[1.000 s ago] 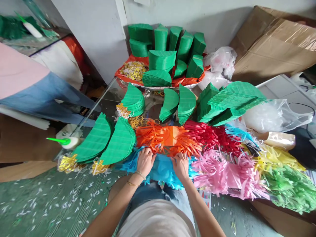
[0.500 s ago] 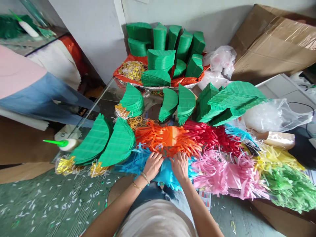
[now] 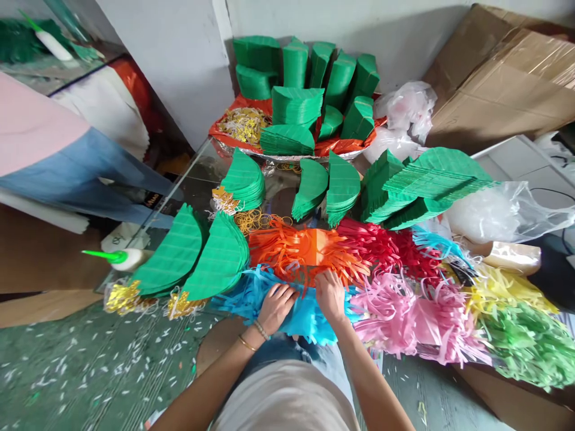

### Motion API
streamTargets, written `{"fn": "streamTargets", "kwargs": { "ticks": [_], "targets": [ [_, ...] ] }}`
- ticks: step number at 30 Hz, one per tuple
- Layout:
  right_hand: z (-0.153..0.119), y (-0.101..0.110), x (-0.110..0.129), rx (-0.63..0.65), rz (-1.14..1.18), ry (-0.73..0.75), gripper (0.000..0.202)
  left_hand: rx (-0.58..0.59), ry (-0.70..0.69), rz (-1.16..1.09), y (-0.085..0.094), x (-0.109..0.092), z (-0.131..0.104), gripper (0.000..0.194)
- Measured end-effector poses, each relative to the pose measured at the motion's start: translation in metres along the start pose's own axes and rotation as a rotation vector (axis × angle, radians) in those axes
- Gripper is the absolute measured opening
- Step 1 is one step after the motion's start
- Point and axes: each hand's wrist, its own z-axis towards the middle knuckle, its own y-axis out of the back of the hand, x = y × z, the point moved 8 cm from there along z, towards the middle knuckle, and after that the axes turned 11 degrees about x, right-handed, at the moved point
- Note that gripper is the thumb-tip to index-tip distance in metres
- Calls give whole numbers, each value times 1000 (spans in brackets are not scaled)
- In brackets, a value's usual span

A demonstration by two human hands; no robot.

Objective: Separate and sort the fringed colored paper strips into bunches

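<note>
Blue fringed tissue paper [image 3: 309, 326] lies at the table's near edge, right in front of my body. My left hand [image 3: 277, 306] rests on its left part, palm down, fingers stretched out. My right hand [image 3: 331, 296] is on its upper right part, fingers curled, the fingertips by the lower edge of the orange fringed paper [image 3: 309, 245]. Whatever those fingers grip is hidden from view. Pink fringed paper [image 3: 404, 317] lies just right of my right hand. Red fringed paper [image 3: 381, 245] is farther back.
Stacks of green half-round paper [image 3: 218, 257] stand to the left and behind, with gold tags [image 3: 184, 305]. A glue bottle [image 3: 130, 258] lies at the left edge. More green stacks [image 3: 296, 108] fill a red-lined tray. Yellow [image 3: 512, 287] and light green fringes [image 3: 530, 347] lie right. A person [image 3: 81, 161] stands left.
My right hand has turned and shifted slightly up toward the orange paper, its fingers now more curled. My left hand has moved slightly down on the blue paper.
</note>
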Motion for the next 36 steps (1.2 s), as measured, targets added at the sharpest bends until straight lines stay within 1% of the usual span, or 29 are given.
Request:
{"fn": "streamTargets", "kwargs": {
  "ticks": [2, 3, 5, 8, 10, 12, 14, 16, 19, 22, 25, 28, 32, 36],
  "targets": [
    [0, 11, -4, -52, -11, -53, 24, -11, 4, 11, -2, 0, 0, 29],
    [-2, 15, -2, -68, -16, -59, 27, -16, 5, 17, -3, -1, 0, 28],
    [-12, 15, 13, -59, -23, 9, 29, -21, 4, 23, -3, -2, 0, 27],
    [-30, -2, 48, 14, -34, 212, 23, -25, 12, 21, -1, -4, 0, 25],
    [-39, -16, 60, 36, -52, 275, 22, -23, 27, 15, 2, -4, 0, 26],
    [-44, -27, 58, 31, -73, 281, 24, -18, 41, 5, 3, -4, -2, 28],
    [-47, -35, 52, 23, -88, 288, 26, -12, 49, -6, 4, -3, -4, 31],
    [-50, -38, 46, 20, -89, 312, 29, -9, 56, -18, 4, -2, -7, 33],
    [-54, -39, 41, 25, -67, 332, 31, -8, 56, -34, 3, -2, -9, 32],
    [-53, -34, 37, 26, -19, 288, 28, -10, 79, -48, 4, 1, -8, 28],
    [-49, -26, 29, 17, 47, 175, 20, -16, 141, -64, 9, 9, -5, 20],
    [-46, -18, 20, 15, 105, 78, 16, -14, 211, -77, 15, 18, 0, 13],
    [-42, -13, 13, 29, 139, -6, 13, -3, 289, -65, 20, 31, 5, 14],
    [-37, -12, 10, 39, 131, -70, 15, 17, 311, -29, 17, 38, 9, 15]
  ]
}}
